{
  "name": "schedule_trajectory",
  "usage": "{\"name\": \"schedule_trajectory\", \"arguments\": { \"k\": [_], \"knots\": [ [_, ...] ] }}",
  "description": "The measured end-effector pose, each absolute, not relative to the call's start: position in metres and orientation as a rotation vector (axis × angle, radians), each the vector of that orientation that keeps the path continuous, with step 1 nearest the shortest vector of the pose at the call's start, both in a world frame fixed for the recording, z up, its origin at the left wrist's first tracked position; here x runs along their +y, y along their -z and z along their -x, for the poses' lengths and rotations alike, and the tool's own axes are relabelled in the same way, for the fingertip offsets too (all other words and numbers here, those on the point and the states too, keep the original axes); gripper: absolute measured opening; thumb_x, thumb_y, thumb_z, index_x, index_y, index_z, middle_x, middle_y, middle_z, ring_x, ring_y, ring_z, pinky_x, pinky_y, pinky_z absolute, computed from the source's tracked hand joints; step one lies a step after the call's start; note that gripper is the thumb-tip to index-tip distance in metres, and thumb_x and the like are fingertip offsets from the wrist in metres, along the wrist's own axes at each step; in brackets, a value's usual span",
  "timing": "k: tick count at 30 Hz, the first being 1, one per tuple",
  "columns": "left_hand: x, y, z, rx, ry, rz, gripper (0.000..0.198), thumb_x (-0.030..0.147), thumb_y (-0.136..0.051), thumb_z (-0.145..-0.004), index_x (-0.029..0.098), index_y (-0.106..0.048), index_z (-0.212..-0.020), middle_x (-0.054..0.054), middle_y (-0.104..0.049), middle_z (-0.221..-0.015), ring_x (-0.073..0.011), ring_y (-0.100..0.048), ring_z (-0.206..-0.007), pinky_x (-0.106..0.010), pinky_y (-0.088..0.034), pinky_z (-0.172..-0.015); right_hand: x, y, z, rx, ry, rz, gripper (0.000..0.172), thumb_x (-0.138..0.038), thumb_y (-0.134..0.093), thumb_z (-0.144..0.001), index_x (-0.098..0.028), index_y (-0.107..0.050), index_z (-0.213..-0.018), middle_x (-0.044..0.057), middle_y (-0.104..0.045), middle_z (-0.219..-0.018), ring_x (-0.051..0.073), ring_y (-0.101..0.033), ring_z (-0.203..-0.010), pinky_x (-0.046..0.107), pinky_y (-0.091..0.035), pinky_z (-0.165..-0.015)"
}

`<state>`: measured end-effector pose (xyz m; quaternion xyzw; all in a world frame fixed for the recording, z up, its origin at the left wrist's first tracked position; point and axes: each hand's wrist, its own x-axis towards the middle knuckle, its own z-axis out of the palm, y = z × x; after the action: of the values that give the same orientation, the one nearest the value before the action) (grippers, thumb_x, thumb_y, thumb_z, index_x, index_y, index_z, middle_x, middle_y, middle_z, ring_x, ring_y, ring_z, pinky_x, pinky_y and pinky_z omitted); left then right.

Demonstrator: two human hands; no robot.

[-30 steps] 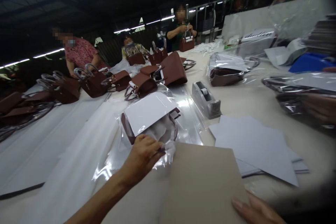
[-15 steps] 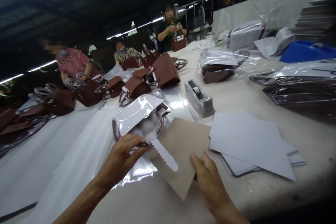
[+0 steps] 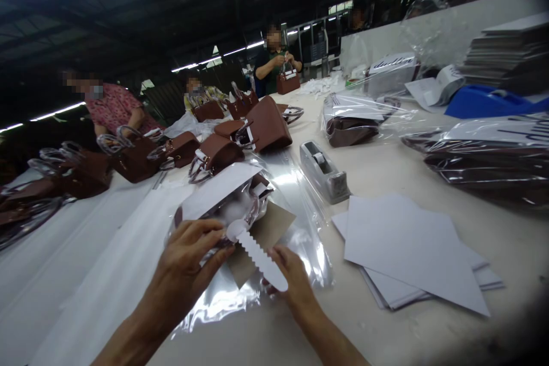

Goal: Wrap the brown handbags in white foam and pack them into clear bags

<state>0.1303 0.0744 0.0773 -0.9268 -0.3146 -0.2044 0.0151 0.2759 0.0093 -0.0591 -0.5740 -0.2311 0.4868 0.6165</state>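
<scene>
A brown handbag (image 3: 253, 194) lies in a clear plastic bag (image 3: 223, 297) on the table, with a white card (image 3: 218, 187) on top. My left hand (image 3: 189, 257) grips the open mouth of the plastic bag, fingers curled on it. My right hand (image 3: 294, 280) holds a tan cardboard sheet (image 3: 268, 229), which reaches partway into the bag's mouth beside the handbag. A white serrated plastic strip (image 3: 259, 254) sticks out between my two hands.
A stack of white sheets (image 3: 412, 246) lies to the right. A grey tape dispenser (image 3: 323, 171) stands behind it. Bagged handbags (image 3: 355, 123) sit far right, loose brown handbags (image 3: 214, 154) in the middle. Several people work along the far side of the table (image 3: 394, 171).
My right hand has slid the tan cardboard from the table's near edge forward into the mouth of the plastic bag. My left hand has stayed on the bag opening.
</scene>
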Motion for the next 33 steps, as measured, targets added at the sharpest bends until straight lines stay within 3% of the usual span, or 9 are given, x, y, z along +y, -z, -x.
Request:
{"name": "schedule_trajectory", "arguments": {
  "k": [6,8,10,12,14,20,23,29,33],
  "knots": [
    [0.076,-0.084,-0.125,-0.888,0.599,2.654,0.021,0.038,-0.052,-0.084,0.022,-0.064,-0.084,-0.002,-0.018,-0.147,-0.0401,-0.015,-0.132,-0.066,-0.008,-0.102,-0.010,0.062,-0.319,-0.558,-0.827,1.598,0.067,-0.048,-0.055,-0.075,-0.018,-0.033,-0.131,0.011,-0.043,-0.125,0.022,-0.048,-0.104,0.031,-0.044,-0.079],
    [0.078,-0.087,-0.123,-0.942,0.581,2.664,0.025,0.040,-0.047,-0.086,0.020,-0.064,-0.087,0.000,-0.006,-0.149,-0.0409,-0.007,-0.134,-0.068,-0.004,-0.102,0.009,0.064,-0.325,-0.602,-0.833,1.621,0.072,-0.043,-0.062,-0.069,-0.015,-0.036,-0.130,0.012,-0.044,-0.122,0.022,-0.051,-0.095,0.032,-0.043,-0.077],
    [0.082,-0.089,-0.120,-0.996,0.566,2.684,0.028,0.042,-0.045,-0.087,0.021,-0.063,-0.088,0.001,-0.001,-0.150,-0.0410,-0.007,-0.134,-0.069,-0.008,-0.100,0.030,0.065,-0.330,-0.634,-0.852,1.639,0.055,-0.033,-0.068,-0.061,-0.012,-0.055,-0.110,0.010,-0.054,-0.102,0.021,-0.051,-0.083,0.033,-0.040,-0.075],
    [0.088,-0.091,-0.116,-1.025,0.597,2.680,0.032,0.048,-0.044,-0.086,0.023,-0.064,-0.086,0.000,-0.005,-0.150,-0.0422,-0.016,-0.132,-0.070,-0.016,-0.097,0.047,0.064,-0.334,-0.659,-0.898,1.623,0.022,-0.023,-0.069,-0.057,-0.013,-0.061,-0.075,0.004,-0.055,-0.075,0.018,-0.049,-0.073,0.032,-0.039,-0.073],
    [0.095,-0.092,-0.110,-1.059,0.634,2.670,0.037,0.054,-0.044,-0.083,0.025,-0.065,-0.087,-0.005,-0.016,-0.148,-0.0435,-0.030,-0.126,-0.069,-0.027,-0.091,0.054,0.061,-0.335,-0.654,-0.978,1.560,0.015,-0.020,-0.068,-0.059,-0.014,-0.054,-0.058,-0.001,-0.049,-0.061,0.014,-0.047,-0.065,0.029,-0.039,-0.067],
    [0.108,-0.092,-0.099,-1.255,0.613,2.761,0.042,0.063,-0.044,-0.079,0.031,-0.064,-0.098,-0.006,-0.057,-0.121,-0.0331,-0.056,-0.102,-0.057,-0.042,-0.085,0.045,0.055,-0.304,-0.314,-1.311,1.230,0.024,-0.034,-0.056,-0.073,-0.019,-0.048,-0.090,-0.001,-0.058,-0.075,0.012,-0.058,-0.065,0.023,-0.046,-0.055],
    [0.108,-0.093,-0.099,-1.235,0.636,2.746,0.043,0.063,-0.044,-0.079,0.031,-0.063,-0.100,-0.005,-0.059,-0.119,-0.0308,-0.060,-0.094,-0.053,-0.046,-0.080,0.045,0.056,-0.276,-0.206,-1.429,1.080,0.029,-0.035,-0.056,-0.070,-0.017,-0.049,-0.093,0.003,-0.062,-0.078,0.014,-0.062,-0.068,0.026,-0.051,-0.058],
    [0.105,-0.092,-0.095,-1.162,0.459,2.641,0.051,0.064,-0.046,-0.077,0.028,-0.057,-0.111,-0.012,-0.039,-0.137,-0.0332,-0.048,-0.116,-0.062,-0.032,-0.093,0.061,0.068,-0.251,-0.189,-1.406,1.066,0.028,-0.034,-0.070,-0.060,-0.018,-0.047,-0.055,0.001,-0.053,-0.050,0.016,-0.057,-0.052,0.026,-0.049,-0.049],
    [0.104,-0.085,-0.091,-1.056,0.302,2.652,0.058,0.060,-0.048,-0.079,0.023,-0.048,-0.124,-0.011,-0.048,-0.131,-0.0310,-0.044,-0.120,-0.060,-0.027,-0.099,0.068,0.061,-0.248,-0.190,-1.343,1.103,0.024,-0.031,-0.066,-0.065,-0.017,-0.049,-0.054,0.000,-0.051,-0.048,0.013,-0.053,-0.047,0.023,-0.045,-0.044]
  ]
}}
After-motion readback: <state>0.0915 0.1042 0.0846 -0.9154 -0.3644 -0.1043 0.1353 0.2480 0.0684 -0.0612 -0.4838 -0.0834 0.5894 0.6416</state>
